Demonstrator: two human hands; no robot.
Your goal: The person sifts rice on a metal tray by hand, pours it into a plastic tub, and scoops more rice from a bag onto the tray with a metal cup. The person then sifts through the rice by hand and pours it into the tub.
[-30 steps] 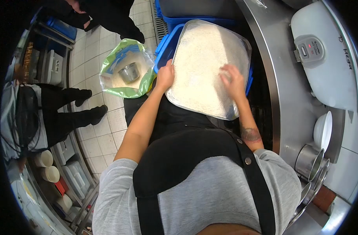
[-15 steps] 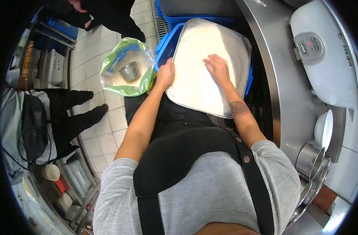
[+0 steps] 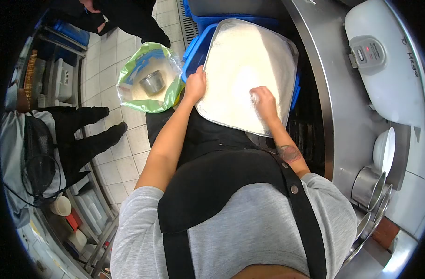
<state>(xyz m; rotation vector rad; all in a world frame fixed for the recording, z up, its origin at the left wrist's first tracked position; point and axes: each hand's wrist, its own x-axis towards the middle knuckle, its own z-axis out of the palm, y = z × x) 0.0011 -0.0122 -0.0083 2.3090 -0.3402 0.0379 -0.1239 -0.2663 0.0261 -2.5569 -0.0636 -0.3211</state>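
Observation:
A wide, shallow metal-rimmed tray [image 3: 290,56], perhaps a sieve, lies tilted over a blue plastic bin [image 3: 192,63]. White flour-like powder [image 3: 238,56] covers most of it, thinner along the right side, where grey shows through. My left hand [image 3: 195,86] is closed around the tray's left rim. Over the lower right part of the powder, my right hand [image 3: 264,103] has its fingers curled together, with white powder at the fingertips. To the left, an open green-edged bag [image 3: 159,106] holds more powder and a metal pot [image 3: 152,83].
A steel counter [image 3: 322,79] runs along the right, bearing a white rice cooker [image 3: 389,65], a white bowl [image 3: 384,151] and metal pots [image 3: 368,186]. Two people in dark trousers stand at the left [image 3: 82,144] and top left [image 3: 133,18]. Shelves [image 3: 89,209] line the left side.
My right hand has moved down and slightly right across the powder, and its fingers have curled in. My left hand stays on the rim.

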